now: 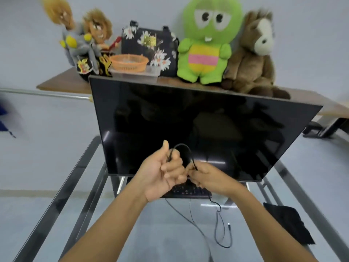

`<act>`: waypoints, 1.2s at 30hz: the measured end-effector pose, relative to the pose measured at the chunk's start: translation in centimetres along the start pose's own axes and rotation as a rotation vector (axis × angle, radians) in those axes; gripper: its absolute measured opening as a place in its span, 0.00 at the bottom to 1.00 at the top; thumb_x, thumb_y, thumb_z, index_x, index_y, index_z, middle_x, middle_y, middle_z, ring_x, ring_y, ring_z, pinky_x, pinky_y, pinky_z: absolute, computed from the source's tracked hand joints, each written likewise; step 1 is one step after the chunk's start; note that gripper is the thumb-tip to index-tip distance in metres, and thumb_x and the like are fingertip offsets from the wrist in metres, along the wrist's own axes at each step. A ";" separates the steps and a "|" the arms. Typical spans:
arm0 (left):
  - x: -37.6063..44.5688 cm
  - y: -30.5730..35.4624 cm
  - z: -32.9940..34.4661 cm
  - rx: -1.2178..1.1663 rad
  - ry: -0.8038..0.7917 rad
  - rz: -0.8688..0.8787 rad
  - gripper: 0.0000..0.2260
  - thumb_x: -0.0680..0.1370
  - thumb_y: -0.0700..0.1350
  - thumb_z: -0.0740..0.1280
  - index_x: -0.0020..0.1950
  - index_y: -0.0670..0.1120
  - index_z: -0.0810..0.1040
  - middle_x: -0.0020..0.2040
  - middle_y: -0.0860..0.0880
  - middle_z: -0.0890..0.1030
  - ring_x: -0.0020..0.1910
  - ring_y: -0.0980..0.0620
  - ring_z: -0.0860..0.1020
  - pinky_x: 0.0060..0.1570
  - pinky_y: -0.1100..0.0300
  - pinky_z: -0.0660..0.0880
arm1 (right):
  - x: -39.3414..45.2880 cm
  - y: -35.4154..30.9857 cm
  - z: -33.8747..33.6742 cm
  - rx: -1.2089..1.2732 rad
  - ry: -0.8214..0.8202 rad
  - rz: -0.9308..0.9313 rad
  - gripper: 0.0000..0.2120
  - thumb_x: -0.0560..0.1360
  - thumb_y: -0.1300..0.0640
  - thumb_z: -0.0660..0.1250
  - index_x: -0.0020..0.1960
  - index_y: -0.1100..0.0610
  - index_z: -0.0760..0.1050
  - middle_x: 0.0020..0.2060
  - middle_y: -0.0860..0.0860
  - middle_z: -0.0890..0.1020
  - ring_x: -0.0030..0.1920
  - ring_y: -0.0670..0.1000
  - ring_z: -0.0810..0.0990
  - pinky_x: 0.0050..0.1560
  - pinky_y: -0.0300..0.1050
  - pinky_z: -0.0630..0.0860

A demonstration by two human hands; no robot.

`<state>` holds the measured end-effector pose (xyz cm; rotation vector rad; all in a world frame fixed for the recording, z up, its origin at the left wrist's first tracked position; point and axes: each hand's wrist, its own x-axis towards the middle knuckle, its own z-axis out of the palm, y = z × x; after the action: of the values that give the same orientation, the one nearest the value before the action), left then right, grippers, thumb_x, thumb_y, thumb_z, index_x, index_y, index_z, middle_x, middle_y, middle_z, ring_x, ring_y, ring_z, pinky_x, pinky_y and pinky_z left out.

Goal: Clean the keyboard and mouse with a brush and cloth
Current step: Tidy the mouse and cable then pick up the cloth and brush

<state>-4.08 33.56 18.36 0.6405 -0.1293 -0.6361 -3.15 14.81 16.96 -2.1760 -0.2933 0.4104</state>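
Our left hand [163,173]: it is up in front of the dark screen [198,129]. The fingers curl in and hold one part of a thin black cable [184,148]. The thumb sticks up.
Our right hand [209,176]: its fingers pinch the same cable, right beside the left hand. A loop of cable stands up between our two hands.
Cable: the rest hangs down from the right hand and lies in curls on the glass table [132,233]. Its plug end [229,225] is loose on the glass.
Keyboard [188,190]: it sits on the table under the screen, just behind our hands. We see only a bit of it.
Mouse: we cannot see it here. We cannot tell which thing the cable belongs to.
Cloth [289,224]: a dark cloth lies on the right side of the table, well away from our hands.
Brush: we cannot see one.
Where we are: we think we are tidying the cable first. No wiping shows yet.
What could go wrong: if we pull the cable hard, it could drag the keyboard. It could also catch on the screen stand.
Another worry: the loose curls could knot if we wind them too fast.
One more: the table is glass, so a dropped plug could knock it.
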 end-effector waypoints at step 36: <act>8.3 4.6 3.8 1.427 0.576 0.627 0.12 0.82 0.45 0.56 0.45 0.45 0.77 0.34 0.50 0.78 0.33 0.56 0.76 0.39 0.64 0.72 | 2.9 -4.0 -5.1 -0.350 0.079 -0.352 0.10 0.82 0.55 0.57 0.57 0.54 0.75 0.53 0.49 0.82 0.50 0.47 0.80 0.51 0.40 0.77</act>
<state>3.80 29.58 23.49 2.0195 -0.2246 0.3898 1.22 14.49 22.50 -2.4073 -0.7365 0.0770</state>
